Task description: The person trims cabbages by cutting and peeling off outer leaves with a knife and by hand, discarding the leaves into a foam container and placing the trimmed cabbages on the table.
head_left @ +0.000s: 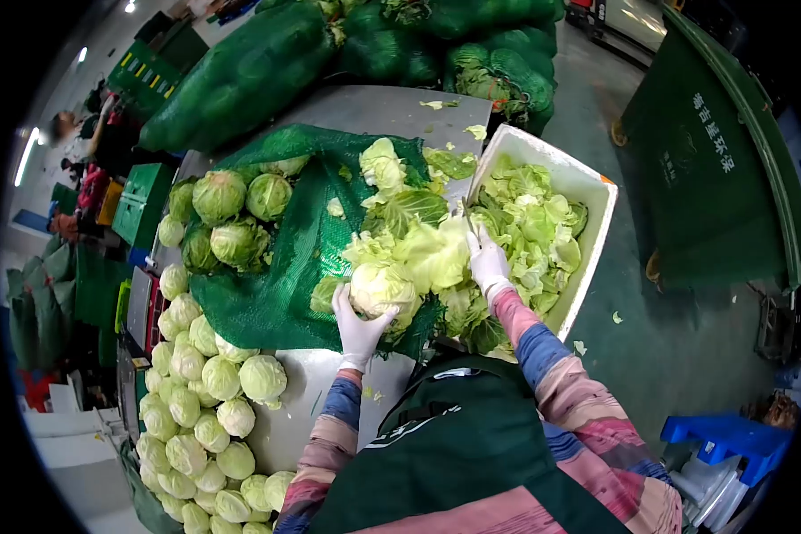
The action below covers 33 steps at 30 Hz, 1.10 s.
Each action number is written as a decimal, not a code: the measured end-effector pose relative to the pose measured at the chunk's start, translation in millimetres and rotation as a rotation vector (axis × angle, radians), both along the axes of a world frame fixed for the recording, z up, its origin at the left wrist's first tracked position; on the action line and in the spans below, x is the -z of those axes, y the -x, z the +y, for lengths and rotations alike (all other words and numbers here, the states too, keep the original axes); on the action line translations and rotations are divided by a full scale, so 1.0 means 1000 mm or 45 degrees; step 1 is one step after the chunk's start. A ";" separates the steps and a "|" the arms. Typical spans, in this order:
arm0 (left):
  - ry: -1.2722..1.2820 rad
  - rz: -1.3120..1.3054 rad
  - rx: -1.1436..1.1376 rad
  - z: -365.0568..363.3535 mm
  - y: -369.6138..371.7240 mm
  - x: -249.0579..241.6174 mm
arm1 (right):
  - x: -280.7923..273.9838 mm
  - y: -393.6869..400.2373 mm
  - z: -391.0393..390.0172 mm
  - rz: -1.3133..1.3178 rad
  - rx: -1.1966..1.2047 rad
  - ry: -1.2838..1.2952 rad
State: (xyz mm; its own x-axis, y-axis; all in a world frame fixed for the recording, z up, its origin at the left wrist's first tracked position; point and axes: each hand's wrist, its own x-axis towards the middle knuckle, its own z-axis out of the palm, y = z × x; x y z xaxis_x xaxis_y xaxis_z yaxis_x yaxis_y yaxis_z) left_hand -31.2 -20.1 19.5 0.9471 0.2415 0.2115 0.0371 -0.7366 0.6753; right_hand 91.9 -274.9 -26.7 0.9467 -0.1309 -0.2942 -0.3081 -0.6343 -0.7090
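- At far left, a closed-looking green crate (142, 206) stands beyond the table; its contents are hidden.
- Along the table's left side, a heap of pale, trimmed cabbages (187, 363).
- Behind, bulging green mesh sacks (240, 76), with cabbage leaves visible through the netting of one.
- Mid-table, an opened green net (298, 258) lies spread; darker, leafy cabbages (219, 198) sit at its left end.
- The gloved left hand (359, 329) — thumb and fingers spread wide — holds the near side of one cabbage (383, 287), which rests over the net among loose outer leaves (432, 254).
- The gloved right hand (488, 262) has its fingers closed round a knife (466, 212), at the box's left edge.
- A white foam box (594, 254), tilted in view, is heaped with pale green leaves (538, 209).
- At right, a large green wheeled bin (703, 169); its inside cannot be seen.
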 end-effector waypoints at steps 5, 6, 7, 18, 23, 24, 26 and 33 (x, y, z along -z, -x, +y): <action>0.265 0.146 -0.053 -0.008 -0.016 -0.007 | -0.087 0.039 0.060 -0.092 -0.435 -0.104; 0.248 0.167 -0.050 -0.012 -0.018 -0.009 | -0.087 0.043 0.075 -0.246 -0.475 -0.049; 0.193 0.133 -0.054 -0.016 -0.019 -0.008 | -0.090 0.046 0.081 -0.103 -0.493 0.033; 0.965 0.257 0.064 0.038 -0.028 0.021 | 0.025 0.004 0.062 -0.141 -0.452 -0.076; 0.896 0.088 0.216 0.047 -0.008 0.038 | 0.049 0.021 0.022 -0.257 -0.308 -0.084; 0.890 0.086 0.213 0.051 -0.007 0.032 | 0.050 0.023 0.006 -0.292 -0.245 0.020; 2.655 0.243 -0.018 0.058 -0.003 0.003 | 0.052 0.018 -0.031 -0.211 0.001 0.082; 2.440 0.217 -0.080 0.024 -0.003 -0.052 | -0.067 0.013 0.005 -0.273 -0.102 -0.358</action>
